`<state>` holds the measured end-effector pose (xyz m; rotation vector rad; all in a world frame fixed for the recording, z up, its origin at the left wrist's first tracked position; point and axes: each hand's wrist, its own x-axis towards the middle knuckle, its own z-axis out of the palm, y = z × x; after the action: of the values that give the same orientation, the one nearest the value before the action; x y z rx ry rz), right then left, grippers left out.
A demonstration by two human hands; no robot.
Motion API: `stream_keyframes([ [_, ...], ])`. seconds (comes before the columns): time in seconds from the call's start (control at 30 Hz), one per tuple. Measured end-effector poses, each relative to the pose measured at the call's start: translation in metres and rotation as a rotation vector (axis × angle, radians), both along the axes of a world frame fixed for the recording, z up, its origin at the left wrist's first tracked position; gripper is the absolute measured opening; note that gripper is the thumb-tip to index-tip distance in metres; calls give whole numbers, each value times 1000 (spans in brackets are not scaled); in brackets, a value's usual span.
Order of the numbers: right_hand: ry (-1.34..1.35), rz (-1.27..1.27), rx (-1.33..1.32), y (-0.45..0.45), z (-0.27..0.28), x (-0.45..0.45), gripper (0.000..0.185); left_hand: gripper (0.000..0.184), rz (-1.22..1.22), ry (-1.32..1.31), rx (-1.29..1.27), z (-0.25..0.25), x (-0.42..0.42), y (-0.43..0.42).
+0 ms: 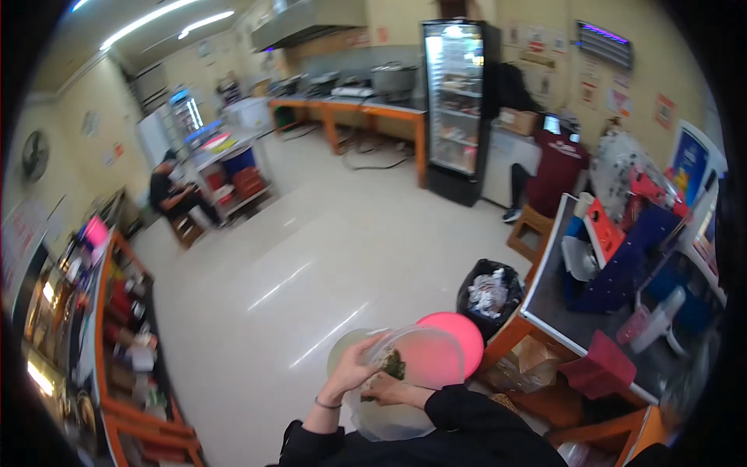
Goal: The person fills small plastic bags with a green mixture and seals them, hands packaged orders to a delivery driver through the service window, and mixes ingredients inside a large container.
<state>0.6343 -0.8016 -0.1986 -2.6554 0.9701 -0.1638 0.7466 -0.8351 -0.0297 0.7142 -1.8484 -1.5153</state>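
Note:
A translucent plastic tub (432,354) is tilted in front of me, low in the view. My left hand (354,370), with a dark band at the wrist, grips its left rim. Inside the tub my right hand (387,389) has its fingers bent down by a clump of green leafy stuff (394,363); whether the fingers hold any of it is too small to tell. Behind the tub lie a bright pink round lid or basin (464,342) and a pale greenish round one (342,348).
A black-lined bin (490,292) stands beside a cluttered table (545,321) at right. A person in maroon (556,167) is near the display fridge (455,109); another person in black (173,191) sits at left. Orange-framed shelves (105,311) line the left side.

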Motion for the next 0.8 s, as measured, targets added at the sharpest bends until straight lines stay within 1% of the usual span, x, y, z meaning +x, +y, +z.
stream_keyframes([
  [0.03, 39, -32, -80, -15, 2, 5, 43, 62, -18, 19, 36, -1, 6, -19],
  [0.07, -231, -22, -191, -38, -18, 6, 46, 62, -36, 37, 74, -2, 10, -39],
  [0.1, 28, -89, 64, -61, -35, 14, 49, 62, -58, 48, 113, -1, 13, -57],
  [0.17, -111, -197, 175, -88, -5, 16, 48, 63, -91, 57, 190, 2, 17, -94],
  [0.23, -183, -294, 179, -109, 31, 13, 46, 63, -141, 61, 214, 6, 18, -124],
  [0.27, -216, -331, 184, -120, 40, 9, 45, 63, -155, 66, 232, 7, 14, -139],
  [0.37, -343, -457, 233, -144, 19, 3, 42, 62, -197, 16, 46, -4, 8, -175],
  [0.4, -483, -502, 306, -150, 13, -1, 41, 62, -184, -28, -22, -6, 6, -186],
  [0.43, -615, -546, 374, -158, 19, -12, 40, 62, -187, -16, 42, -1, 5, -192],
  [0.5, -752, -749, 510, -168, 26, -31, 38, 62, -203, 34, 154, 7, -2, -205],
  [0.53, -832, -774, 513, -172, 32, -44, 36, 62, -195, 24, 125, 2, -5, -214],
  [0.6, -997, -839, 513, -172, 51, -66, 33, 61, -159, 47, 156, -11, -11, -230],
  [0.7, -1152, -941, 462, -167, 89, -99, 28, 60, -94, 100, 172, -17, -22, -243],
  [0.73, -1239, -989, 521, -165, 89, -111, 27, 60, -72, 124, 175, -19, -27, -246],
  [0.8, -1345, -1034, 409, -156, 110, -145, 28, 61, -16, 128, 200, -35, -34, -254],
])
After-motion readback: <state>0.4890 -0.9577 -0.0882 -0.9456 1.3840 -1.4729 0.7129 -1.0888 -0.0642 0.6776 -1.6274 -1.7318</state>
